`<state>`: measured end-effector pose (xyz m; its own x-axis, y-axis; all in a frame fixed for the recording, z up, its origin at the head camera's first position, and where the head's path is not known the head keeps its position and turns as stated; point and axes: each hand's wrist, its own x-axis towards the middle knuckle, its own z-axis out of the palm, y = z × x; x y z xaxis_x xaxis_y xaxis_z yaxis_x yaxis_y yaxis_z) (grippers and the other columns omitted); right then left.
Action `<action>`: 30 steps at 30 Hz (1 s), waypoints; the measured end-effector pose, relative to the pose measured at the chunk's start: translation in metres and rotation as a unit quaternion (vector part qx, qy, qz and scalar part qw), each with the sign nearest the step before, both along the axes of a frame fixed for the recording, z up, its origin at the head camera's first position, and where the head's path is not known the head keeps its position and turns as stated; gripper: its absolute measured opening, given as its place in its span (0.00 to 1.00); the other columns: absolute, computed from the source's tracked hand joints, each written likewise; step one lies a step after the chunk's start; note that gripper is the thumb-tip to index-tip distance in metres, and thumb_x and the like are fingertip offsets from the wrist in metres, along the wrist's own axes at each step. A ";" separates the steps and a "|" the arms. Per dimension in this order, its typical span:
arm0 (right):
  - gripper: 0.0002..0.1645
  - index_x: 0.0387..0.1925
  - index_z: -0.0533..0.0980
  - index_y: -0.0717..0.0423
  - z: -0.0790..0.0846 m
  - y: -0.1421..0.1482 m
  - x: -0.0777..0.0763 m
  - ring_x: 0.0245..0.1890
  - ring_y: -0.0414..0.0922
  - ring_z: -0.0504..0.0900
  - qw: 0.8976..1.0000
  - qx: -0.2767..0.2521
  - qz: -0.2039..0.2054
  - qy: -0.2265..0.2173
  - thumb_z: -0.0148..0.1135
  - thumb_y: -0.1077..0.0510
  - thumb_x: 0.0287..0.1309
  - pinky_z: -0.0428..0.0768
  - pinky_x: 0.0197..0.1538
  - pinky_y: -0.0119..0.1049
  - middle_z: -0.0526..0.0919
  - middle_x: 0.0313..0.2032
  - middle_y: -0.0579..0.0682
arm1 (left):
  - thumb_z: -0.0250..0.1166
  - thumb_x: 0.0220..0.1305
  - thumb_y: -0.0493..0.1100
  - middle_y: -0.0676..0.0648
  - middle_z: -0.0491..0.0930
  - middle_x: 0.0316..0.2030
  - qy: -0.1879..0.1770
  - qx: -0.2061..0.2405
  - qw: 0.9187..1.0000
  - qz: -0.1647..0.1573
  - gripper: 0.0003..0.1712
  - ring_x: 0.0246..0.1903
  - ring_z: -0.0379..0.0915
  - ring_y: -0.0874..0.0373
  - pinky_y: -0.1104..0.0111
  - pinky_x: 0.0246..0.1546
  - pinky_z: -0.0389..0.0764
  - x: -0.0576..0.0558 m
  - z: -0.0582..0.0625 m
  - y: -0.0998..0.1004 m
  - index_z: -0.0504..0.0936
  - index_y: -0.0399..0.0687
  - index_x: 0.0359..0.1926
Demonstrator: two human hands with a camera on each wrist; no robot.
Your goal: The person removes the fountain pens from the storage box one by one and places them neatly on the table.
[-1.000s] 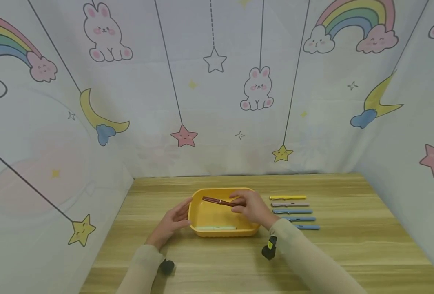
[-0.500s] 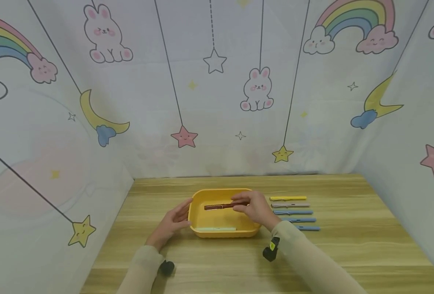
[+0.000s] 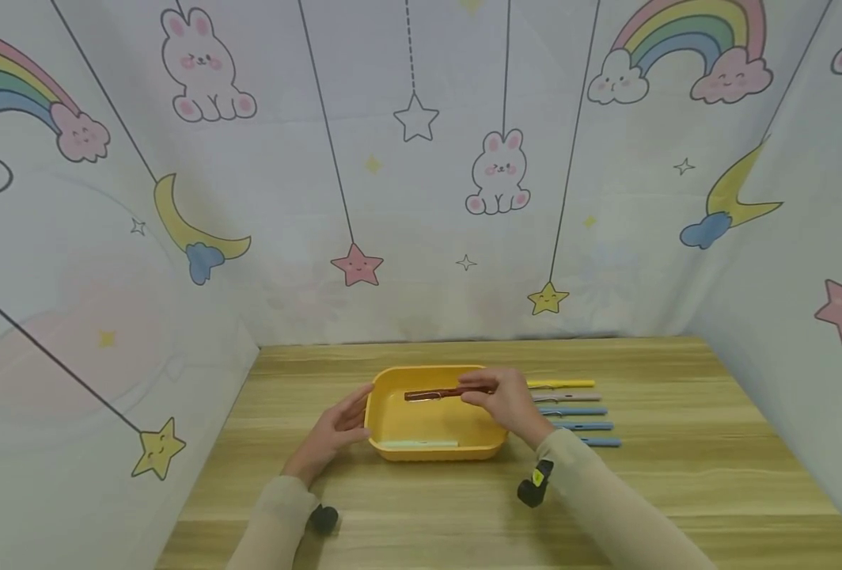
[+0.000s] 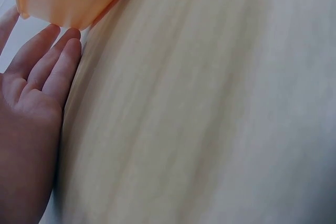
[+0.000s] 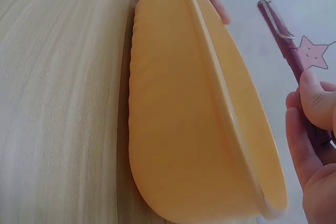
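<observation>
My right hand [image 3: 510, 402] pinches a dark red pen [image 5: 283, 40] between thumb and fingers, its clip end pointing left. In the head view the pen lies nearly level over the yellow basket [image 3: 435, 454]; the right wrist view has it above the rim. A pale green pen [image 3: 419, 443] lies in the basket along the near wall. At the basket's left end my left hand [image 3: 331, 431] touches the outer wall with extended fingers [image 4: 62, 69].
Right of the basket several pens lie in a row on the wooden table [image 3: 421, 514]: a yellow pen [image 3: 567, 384], a greyish-pink pen [image 3: 574, 397] and blue ones [image 3: 585, 412]. A patterned white curtain [image 3: 421, 309] stands behind the table.
The dark red pen has turned from tilted to nearly level. My right hand has shifted a little to the right with it. The left hand and basket have stayed put.
</observation>
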<state>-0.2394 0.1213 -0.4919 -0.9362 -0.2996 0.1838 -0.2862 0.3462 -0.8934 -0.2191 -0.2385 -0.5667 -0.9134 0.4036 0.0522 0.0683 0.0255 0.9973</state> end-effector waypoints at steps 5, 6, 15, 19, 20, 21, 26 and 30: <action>0.17 0.52 0.87 0.62 0.002 0.008 0.005 0.43 0.46 0.91 1.000 -0.016 0.002 0.007 0.75 0.66 0.61 0.89 0.43 0.33 0.92 0.45 0.53 | 0.70 0.69 0.35 0.40 0.58 0.80 -0.001 -0.003 1.000 0.001 0.47 0.78 0.56 0.41 0.73 0.68 0.71 0.001 -0.001 -0.001 0.58 0.50 0.83; 0.17 0.52 0.87 0.63 0.002 0.009 0.005 0.43 0.46 0.91 1.000 -0.020 0.000 0.007 0.75 0.66 0.60 0.89 0.43 0.32 0.92 0.45 0.54 | 0.70 0.69 0.35 0.40 0.57 0.80 0.000 -0.002 1.000 0.000 0.47 0.78 0.56 0.40 0.73 0.68 0.71 0.001 -0.002 -0.001 0.57 0.50 0.83; 0.19 0.54 0.86 0.64 0.001 0.031 0.008 0.46 0.46 0.91 0.999 -0.049 -0.007 0.011 0.74 0.63 0.62 0.88 0.45 0.31 0.91 0.49 0.56 | 0.68 0.70 0.31 0.37 0.57 0.80 0.014 0.010 1.000 -0.008 0.46 0.78 0.55 0.38 0.73 0.68 0.71 -0.001 -0.002 -0.001 0.57 0.48 0.83; 0.19 0.54 0.86 0.64 0.001 0.041 0.007 0.45 0.44 0.91 0.998 -0.060 -0.008 0.018 0.75 0.63 0.62 0.89 0.46 0.32 0.91 0.49 0.57 | 0.67 0.71 0.30 0.36 0.56 0.80 0.017 0.008 1.000 -0.009 0.46 0.78 0.54 0.37 0.73 0.68 0.71 -0.001 -0.002 -0.001 0.56 0.47 0.83; 0.19 0.54 0.86 0.63 0.002 0.043 0.007 0.45 0.43 0.91 0.998 -0.063 -0.008 0.017 0.75 0.63 0.62 0.89 0.46 0.32 0.91 0.49 0.58 | 0.66 0.71 0.30 0.36 0.56 0.80 0.017 0.008 1.000 -0.008 0.46 0.78 0.54 0.37 0.73 0.68 0.71 -0.001 -0.002 -0.001 0.56 0.47 0.83; 0.19 0.54 0.86 0.63 0.002 0.045 0.007 0.45 0.43 0.91 0.998 -0.067 -0.006 0.016 0.75 0.63 0.62 0.89 0.46 0.33 0.91 0.49 0.58 | 0.66 0.71 0.30 0.36 0.56 0.80 0.016 0.007 1.000 -0.007 0.46 0.78 0.54 0.37 0.74 0.68 0.71 -0.001 -0.002 -0.001 0.56 0.48 0.83; 0.19 0.55 0.86 0.64 0.001 0.058 0.009 0.46 0.42 0.90 0.998 -0.063 0.000 0.019 0.74 0.63 0.63 0.89 0.47 0.34 0.90 0.49 0.58 | 0.68 0.70 0.32 0.37 0.58 0.80 0.011 0.001 1.000 0.000 0.46 0.78 0.55 0.38 0.74 0.68 0.71 -0.001 -0.003 -0.002 0.57 0.48 0.83; 0.18 0.54 0.87 0.61 -0.001 0.071 0.010 0.45 0.40 0.90 0.999 -0.048 -0.015 0.014 0.75 0.60 0.63 0.90 0.45 0.36 0.91 0.49 0.55 | 0.69 0.70 0.33 0.37 0.57 0.80 0.013 -0.002 1.000 -0.001 0.47 0.78 0.55 0.38 0.73 0.68 0.71 -0.001 -0.003 -0.002 0.57 0.48 0.83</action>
<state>-0.2294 0.1926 -0.4932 -0.9386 -0.2517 0.2359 -0.3018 0.2678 -0.9150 -0.2201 -0.2401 -0.5698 -0.9107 0.4063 0.0746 0.0944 0.0289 0.9951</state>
